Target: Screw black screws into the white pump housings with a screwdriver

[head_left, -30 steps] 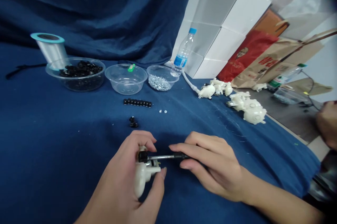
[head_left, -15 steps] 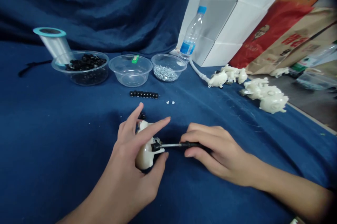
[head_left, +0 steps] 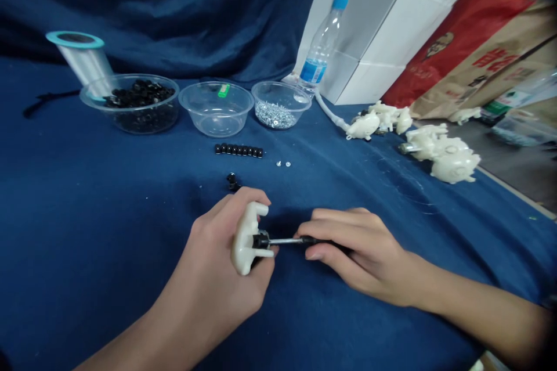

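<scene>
My left hand is closed around a cream-white plastic housing with short prongs facing right. A black part sits at the housing's open side, partly hidden by my fingers. My right hand grips the dark handle of a screwdriver, whose metal shaft lies level and meets the black part. The tip is hidden inside it. Just beyond my left hand lies a small black piece. Farther off are a row of small black parts and two small screws.
At the back stand clear bowls, one with black parts, an empty one, and one with screws. A spool is left, a bottle behind. More white housings lie right, near white boxes and paper bags.
My left fingers, spread before, have curled in around the housing, which has turned so its prongs show more. The screwdriver and my right hand keep about the same place. The view has shifted slightly.
</scene>
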`<control>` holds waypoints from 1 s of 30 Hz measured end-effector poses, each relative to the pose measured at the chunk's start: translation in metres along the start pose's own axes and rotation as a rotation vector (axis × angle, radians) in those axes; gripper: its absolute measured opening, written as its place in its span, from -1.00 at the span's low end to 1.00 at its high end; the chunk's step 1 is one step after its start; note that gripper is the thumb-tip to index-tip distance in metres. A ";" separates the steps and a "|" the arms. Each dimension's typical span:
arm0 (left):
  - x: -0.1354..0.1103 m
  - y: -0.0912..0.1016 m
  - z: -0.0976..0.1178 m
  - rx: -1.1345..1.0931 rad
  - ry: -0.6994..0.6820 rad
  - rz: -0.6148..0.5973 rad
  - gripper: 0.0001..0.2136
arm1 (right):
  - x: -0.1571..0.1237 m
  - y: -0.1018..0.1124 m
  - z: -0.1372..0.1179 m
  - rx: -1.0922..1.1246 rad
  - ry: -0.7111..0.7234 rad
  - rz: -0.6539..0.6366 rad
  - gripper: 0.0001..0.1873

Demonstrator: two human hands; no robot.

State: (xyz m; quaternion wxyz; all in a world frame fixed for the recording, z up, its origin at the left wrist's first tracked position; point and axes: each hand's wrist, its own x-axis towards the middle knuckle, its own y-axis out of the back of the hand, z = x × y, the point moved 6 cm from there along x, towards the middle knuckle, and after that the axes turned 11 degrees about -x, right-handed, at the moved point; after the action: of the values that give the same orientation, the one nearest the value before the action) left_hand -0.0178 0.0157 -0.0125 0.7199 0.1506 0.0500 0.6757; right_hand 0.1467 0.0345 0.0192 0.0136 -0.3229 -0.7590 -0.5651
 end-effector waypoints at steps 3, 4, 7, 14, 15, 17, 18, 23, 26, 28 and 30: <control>-0.001 0.000 0.003 -0.010 0.006 0.024 -0.65 | -0.001 0.000 -0.004 -0.017 0.017 0.025 -0.83; -0.001 0.000 0.005 -0.018 0.004 0.028 -0.63 | -0.001 0.000 -0.004 -0.010 0.021 0.029 -0.83; -0.002 0.000 0.006 -0.073 0.044 0.041 -0.57 | -0.002 0.000 -0.005 0.021 0.020 0.032 -0.83; 0.001 0.004 0.005 0.035 -0.031 0.085 -0.69 | 0.002 0.001 -0.004 0.073 0.010 0.025 -0.85; 0.001 0.005 0.005 0.054 -0.058 0.100 -0.67 | 0.002 0.001 -0.003 0.094 0.005 0.025 -0.86; 0.001 0.006 0.004 0.053 -0.066 0.097 -0.64 | 0.002 0.001 -0.003 0.130 -0.004 0.028 -0.86; 0.001 0.004 0.002 0.039 -0.047 0.076 -0.64 | 0.002 0.000 -0.002 0.144 -0.009 0.027 -0.85; 0.000 -0.001 0.001 -0.008 0.001 0.008 -0.67 | 0.000 0.000 -0.003 0.176 -0.015 0.032 -0.85; -0.001 -0.002 0.002 -0.029 0.027 -0.001 -0.67 | 0.001 -0.001 -0.005 0.185 -0.012 0.038 -0.84; -0.001 -0.001 0.002 -0.022 0.029 0.005 -0.67 | 0.002 -0.001 -0.006 0.191 -0.009 0.040 -0.83; -0.001 0.000 0.004 -0.002 -0.011 0.030 -0.67 | 0.003 -0.001 -0.007 0.194 -0.007 0.045 -0.84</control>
State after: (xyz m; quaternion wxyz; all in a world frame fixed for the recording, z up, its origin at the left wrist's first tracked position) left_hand -0.0172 0.0145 -0.0087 0.7101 0.1541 0.0431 0.6857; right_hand 0.1417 0.0299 0.0223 0.0548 -0.3392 -0.8026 -0.4876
